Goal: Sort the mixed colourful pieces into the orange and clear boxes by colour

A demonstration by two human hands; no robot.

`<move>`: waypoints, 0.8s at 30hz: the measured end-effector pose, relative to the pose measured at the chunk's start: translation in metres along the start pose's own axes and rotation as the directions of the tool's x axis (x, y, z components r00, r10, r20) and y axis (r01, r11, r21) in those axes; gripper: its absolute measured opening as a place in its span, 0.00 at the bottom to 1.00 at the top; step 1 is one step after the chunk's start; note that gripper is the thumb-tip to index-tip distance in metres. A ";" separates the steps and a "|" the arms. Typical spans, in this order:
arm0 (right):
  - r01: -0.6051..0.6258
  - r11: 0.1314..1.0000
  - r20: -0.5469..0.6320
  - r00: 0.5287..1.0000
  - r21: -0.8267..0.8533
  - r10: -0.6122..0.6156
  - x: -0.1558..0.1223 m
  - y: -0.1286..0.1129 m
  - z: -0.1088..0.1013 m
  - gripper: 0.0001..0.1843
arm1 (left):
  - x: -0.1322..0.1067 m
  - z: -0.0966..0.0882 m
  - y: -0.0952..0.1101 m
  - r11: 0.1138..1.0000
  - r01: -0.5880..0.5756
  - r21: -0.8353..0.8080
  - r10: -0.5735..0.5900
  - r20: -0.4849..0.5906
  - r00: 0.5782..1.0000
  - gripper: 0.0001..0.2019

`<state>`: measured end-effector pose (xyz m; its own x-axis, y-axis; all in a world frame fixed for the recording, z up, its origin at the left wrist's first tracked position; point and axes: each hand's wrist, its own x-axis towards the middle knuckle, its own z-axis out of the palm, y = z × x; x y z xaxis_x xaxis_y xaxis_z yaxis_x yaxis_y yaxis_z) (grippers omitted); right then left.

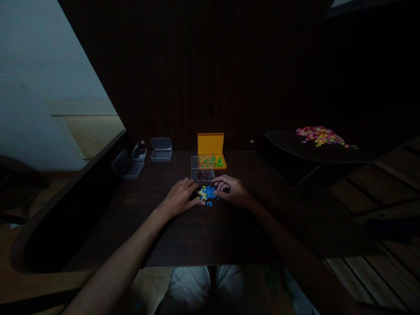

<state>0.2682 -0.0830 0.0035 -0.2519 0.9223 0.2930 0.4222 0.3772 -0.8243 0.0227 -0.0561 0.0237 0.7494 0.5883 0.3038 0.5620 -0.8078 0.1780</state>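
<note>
A small heap of blue and yellow pieces (209, 192) lies on the dark desk between my hands. My left hand (180, 195) rests at the heap's left side, its thumb and fingers spread around the edge. On the other side, my right hand (232, 191) reaches over with bent fingers. Its index finger extends toward a clear box, its thumb is near the blue pieces, and I see nothing held. Just beyond the heap stands the open clear plastic box (193, 175) with dark reddish pieces inside. Behind that, an open orange box (211, 143) holds green pieces.
Open clear boxes stand at the back left: one (161, 155), a larger one (133, 169) and a small one (139, 153). A raised side panel (62, 197) bounds the desk's left. On a corner shelf (282, 142) at right lies a pile of pink and yellow pieces (321, 135).
</note>
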 end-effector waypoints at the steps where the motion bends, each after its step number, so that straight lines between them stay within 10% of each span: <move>1: -0.001 1.000 0.008 1.000 -0.017 0.001 0.000 -0.001 -0.002 0.18 | -0.001 -0.001 -0.001 1.000 0.010 0.003 -0.010 -0.005 1.000 0.30; 13: 0.006 0.995 0.142 0.990 -0.095 0.008 0.000 -0.002 -0.006 0.19 | 0.003 0.009 0.013 0.998 0.061 -0.034 -0.062 -0.014 0.998 0.28; 24: 0.059 0.989 0.236 0.971 -0.137 -0.026 -0.041 -0.023 -0.024 0.23 | -0.015 -0.004 0.021 0.945 -0.166 -0.281 0.153 -0.066 0.986 0.15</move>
<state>0.2895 -0.1281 0.0223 -0.4610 0.8665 0.1916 0.5214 0.4392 -0.7316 0.0218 -0.0817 0.0266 0.8020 0.4538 0.3885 0.3089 -0.8717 0.3805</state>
